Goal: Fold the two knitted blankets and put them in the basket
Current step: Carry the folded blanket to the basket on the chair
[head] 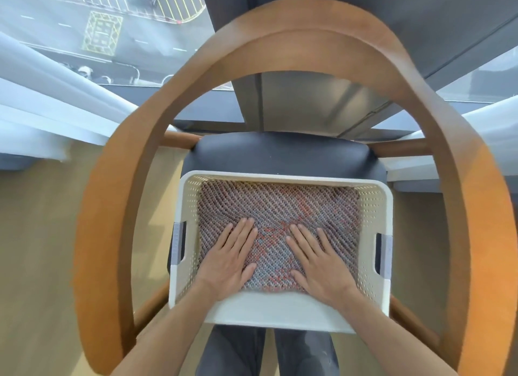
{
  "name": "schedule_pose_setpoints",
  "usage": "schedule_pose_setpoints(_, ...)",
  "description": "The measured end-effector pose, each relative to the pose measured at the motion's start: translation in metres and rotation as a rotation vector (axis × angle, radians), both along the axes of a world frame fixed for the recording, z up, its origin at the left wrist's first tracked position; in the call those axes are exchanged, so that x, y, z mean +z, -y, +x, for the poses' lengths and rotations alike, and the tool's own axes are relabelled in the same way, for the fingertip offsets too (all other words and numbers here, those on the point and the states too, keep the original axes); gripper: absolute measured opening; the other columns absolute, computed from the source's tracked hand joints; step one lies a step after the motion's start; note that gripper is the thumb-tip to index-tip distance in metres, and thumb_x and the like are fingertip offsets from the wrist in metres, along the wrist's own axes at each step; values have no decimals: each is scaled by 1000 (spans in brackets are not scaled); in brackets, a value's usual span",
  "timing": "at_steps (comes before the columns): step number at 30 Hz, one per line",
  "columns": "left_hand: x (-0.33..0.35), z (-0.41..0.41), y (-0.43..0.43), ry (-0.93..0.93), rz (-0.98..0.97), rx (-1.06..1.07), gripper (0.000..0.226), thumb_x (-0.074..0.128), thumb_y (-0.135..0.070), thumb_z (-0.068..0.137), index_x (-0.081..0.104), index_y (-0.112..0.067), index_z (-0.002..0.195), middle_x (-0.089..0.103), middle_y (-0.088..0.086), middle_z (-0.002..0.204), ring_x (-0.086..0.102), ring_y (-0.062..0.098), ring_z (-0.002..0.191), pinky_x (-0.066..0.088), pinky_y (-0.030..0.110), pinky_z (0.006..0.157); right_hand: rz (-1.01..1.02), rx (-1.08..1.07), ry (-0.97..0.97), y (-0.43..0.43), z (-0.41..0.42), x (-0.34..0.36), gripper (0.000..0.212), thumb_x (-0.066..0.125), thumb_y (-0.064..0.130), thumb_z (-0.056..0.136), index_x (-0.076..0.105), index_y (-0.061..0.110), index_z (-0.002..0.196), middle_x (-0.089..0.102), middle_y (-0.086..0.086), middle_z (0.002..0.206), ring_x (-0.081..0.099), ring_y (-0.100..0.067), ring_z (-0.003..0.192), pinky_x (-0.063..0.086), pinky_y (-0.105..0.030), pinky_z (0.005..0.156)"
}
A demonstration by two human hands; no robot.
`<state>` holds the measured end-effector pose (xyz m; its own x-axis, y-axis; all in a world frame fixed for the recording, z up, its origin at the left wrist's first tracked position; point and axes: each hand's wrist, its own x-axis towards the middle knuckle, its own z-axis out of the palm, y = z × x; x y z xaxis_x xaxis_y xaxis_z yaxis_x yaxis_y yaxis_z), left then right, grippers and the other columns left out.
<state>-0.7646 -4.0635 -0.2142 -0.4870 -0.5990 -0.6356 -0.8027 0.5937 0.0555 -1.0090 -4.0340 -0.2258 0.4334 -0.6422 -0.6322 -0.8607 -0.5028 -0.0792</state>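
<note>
Both hands are lying flat, fingers straight: left hand and right hand pressing the folded knitted blanket, which is sitting inside the white basket on the chair seat.

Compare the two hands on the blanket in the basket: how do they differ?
The left hand lies on the left half of the blanket, the right hand on its right half. The left hand's fingers angle toward the right, the right hand's toward the left, so the fingertips converge. Shared: both lie flat with straight fingers, pressing the blanket down inside the white basket.
</note>
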Motion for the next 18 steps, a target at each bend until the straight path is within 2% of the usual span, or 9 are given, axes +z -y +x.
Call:
schedule_pose_setpoints(2,12,-8,-2,37,30,17,70,8,-49,96,-20,-6,145,-26,14,153,-29,27,139,-17,43,114,36,-33,-22,-3,8,14,69,11,49,97,-23,11,143,-29,-12,151,-31,-28,138,-13,-51,114)
schedule_pose_setpoints(3,20,-12,0,25,45,60,69,12,-46,97,-19,-8,145,-26,13,153,-29,26,140,-16,42,115,54,-80,-8,-3,12,24,68,17,44,98,-19,11,145,-26,-11,152,-28,-28,139,-11,-50,115)
schedule_pose_setpoints(4,32,-17,2,1,81,129,67,18,-41,98,-13,-9,148,-20,11,156,-24,25,142,-13,41,117,92,-152,26,-1,16,36,65,22,38,98,-12,12,148,-20,-10,155,-23,-27,141,-8,-48,115)
schedule_pose_setpoints(6,65,-27,7,-78,189,321,57,30,-32,96,18,-10,148,6,10,158,-1,27,146,5,42,120,186,-352,152,7,23,67,59,30,29,96,12,12,150,4,-9,158,-1,-25,145,4,-42,117)
schedule_pose_setpoints(8,100,-30,7,-166,260,530,41,35,-29,95,43,-8,129,40,10,139,34,31,133,29,41,110,235,-571,287,12,22,102,51,37,26,95,33,11,143,33,-10,150,27,-24,138,23,-37,113)
schedule_pose_setpoints(9,119,-30,6,-199,289,625,35,37,-28,94,47,-7,121,47,11,128,44,30,122,36,40,103,248,-657,330,13,18,121,47,40,26,95,39,11,140,42,-10,144,36,-24,132,31,-36,109)
schedule_pose_setpoints(11,152,-30,2,-248,326,766,33,40,-27,94,50,-6,118,53,12,120,50,27,111,40,38,96,266,-777,371,13,7,156,43,43,26,94,46,11,134,51,-8,137,46,-24,124,38,-35,103)
schedule_pose_setpoints(14,195,-28,-7,-296,330,880,31,43,-27,95,54,-8,117,60,9,114,55,24,106,44,33,91,296,-911,406,6,-8,200,38,45,28,94,54,12,127,59,-7,128,55,-23,114,41,-31,96)
schedule_pose_setpoints(18,236,-26,-20,-328,358,928,29,43,-27,95,55,-12,116,62,4,110,56,21,102,46,35,91,271,-1040,449,-3,-16,244,34,45,29,93,57,17,123,62,-3,123,56,-19,109,41,-28,92)
